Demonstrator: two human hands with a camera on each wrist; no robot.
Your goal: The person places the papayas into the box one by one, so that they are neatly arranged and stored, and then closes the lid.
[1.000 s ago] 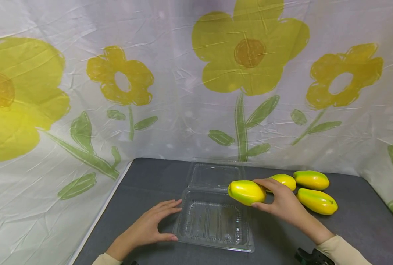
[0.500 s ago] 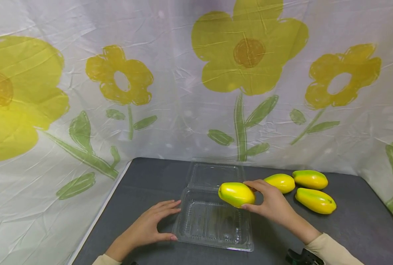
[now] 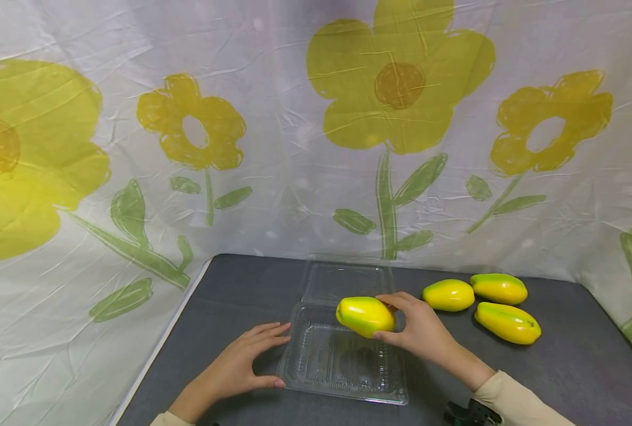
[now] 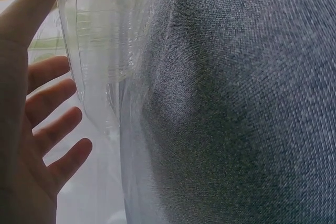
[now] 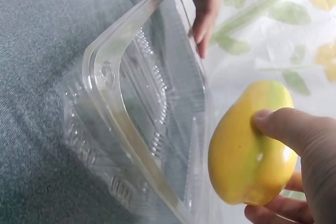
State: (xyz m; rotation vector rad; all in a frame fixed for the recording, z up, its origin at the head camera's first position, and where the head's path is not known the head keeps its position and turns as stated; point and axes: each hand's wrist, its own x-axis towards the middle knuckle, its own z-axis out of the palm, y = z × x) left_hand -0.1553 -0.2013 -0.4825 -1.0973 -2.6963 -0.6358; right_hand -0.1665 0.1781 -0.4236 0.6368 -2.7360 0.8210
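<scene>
The right hand held a yellow-green fruit between thumb and fingers in the head view, over the back part of a clear container. The left hand had hold of nothing, its fingers relaxed and its thumb well apart from them, at the container's left edge. The lid lay folded back behind the container on the dark tabletop. To the right were three more — the leftmost fruit, the rear fruit and the front fruit. No fruit showed inside the container, so the packing-like work seemed barely begun: one lifted, none set down in it, three lying aside.

In the left wrist view, the thumb tip met the container's rim, while the other fingers were parted and loosely bent.

In the right wrist view, the thumb pressed the fruit's side with fingers behind it; the fruit was above the rim — not yet down in the hollow.
</scene>
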